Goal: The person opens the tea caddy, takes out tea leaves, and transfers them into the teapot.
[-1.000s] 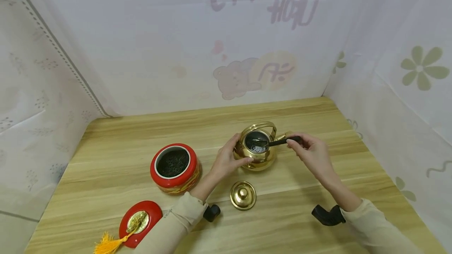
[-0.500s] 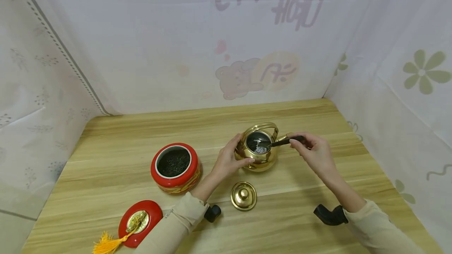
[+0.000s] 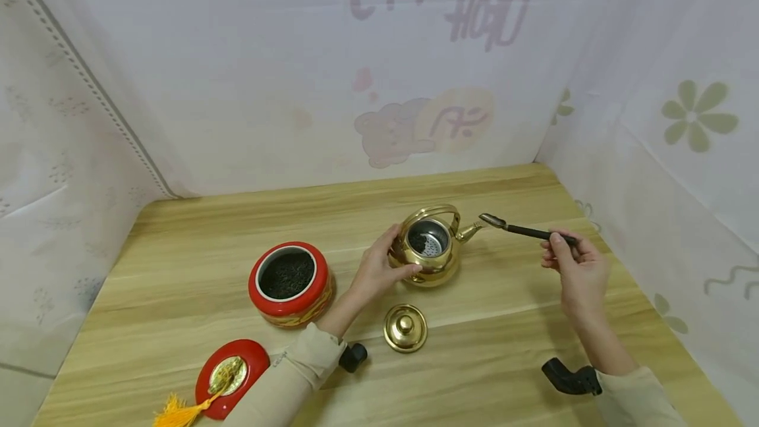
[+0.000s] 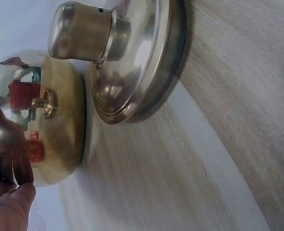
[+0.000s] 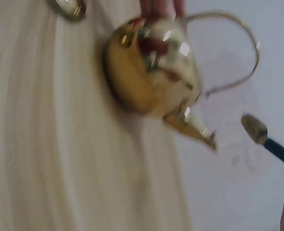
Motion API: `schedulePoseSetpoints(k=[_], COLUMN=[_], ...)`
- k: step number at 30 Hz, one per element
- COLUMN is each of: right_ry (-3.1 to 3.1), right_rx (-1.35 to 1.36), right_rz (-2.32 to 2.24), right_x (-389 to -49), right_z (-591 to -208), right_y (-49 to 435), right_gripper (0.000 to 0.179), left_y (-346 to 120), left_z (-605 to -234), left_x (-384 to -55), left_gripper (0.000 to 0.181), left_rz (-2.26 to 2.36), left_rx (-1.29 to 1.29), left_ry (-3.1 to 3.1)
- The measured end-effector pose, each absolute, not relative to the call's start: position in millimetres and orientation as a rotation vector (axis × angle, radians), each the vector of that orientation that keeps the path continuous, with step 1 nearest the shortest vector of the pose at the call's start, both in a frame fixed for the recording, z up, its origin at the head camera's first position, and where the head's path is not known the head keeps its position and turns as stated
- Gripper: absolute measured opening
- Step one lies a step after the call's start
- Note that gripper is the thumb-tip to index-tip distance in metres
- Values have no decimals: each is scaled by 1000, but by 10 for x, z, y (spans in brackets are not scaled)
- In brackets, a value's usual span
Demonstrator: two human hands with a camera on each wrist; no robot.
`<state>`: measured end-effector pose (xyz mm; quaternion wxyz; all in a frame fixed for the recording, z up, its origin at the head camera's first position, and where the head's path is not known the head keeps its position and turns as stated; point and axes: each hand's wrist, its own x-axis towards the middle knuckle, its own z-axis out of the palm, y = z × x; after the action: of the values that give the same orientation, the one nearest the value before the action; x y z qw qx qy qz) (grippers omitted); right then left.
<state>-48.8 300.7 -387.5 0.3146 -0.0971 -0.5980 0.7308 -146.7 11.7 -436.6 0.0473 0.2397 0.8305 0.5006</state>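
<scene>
Here, at lower right, the right hand (image 3: pixel 584 275) pinches a spoon (image 3: pixel 526 232) between thumb and fingers. At lower centre, the left hand (image 3: pixel 381 269) clasps a pot (image 3: pixel 437 275), thumb spread.

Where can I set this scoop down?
Bare table: the far strip between kettle and drape; also nearer, between gold lid and the right wrist's black mount. Crowded: near left, around red jar, red lid and left sleeve.

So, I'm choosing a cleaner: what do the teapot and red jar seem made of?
Teapot: polished gold-toned metal, judging by its mirror-like reflections; solid brass or plating, I can't tell. Red jar: probably glazed ceramic, from its glossy surface and white inner rim.
</scene>
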Motion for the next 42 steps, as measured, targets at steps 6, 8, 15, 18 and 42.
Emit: schedulePoseSetpoints(k=[6,8,15,18,42], right_ry=[-1649,-1712,-1793,-1834,-2867], right_rx=[-226,-276,-491,-636,-546], right_rz=[1929,1895,1835,1853,903], right_x=[-590,-630,-661,-590,-465], right_z=[-4329,-4526,-4730,-4501,-4656], right_y=[3290,3387,3403,3247,3333], right_gripper=[17,23,31,27,24], left_y=[103,104,110,109,101], left_z=[-4362,-4361,-4366,-4364,-4352], left_x=[-1468,-1470,-1475,-1471,-1484], left_gripper=[89,89,88,88,88], left_rz=[1521,1510,1504,1505,1502], left_rx=[719,718,722,716,722], left_ry=[2531,2538,2552,2549,2545])
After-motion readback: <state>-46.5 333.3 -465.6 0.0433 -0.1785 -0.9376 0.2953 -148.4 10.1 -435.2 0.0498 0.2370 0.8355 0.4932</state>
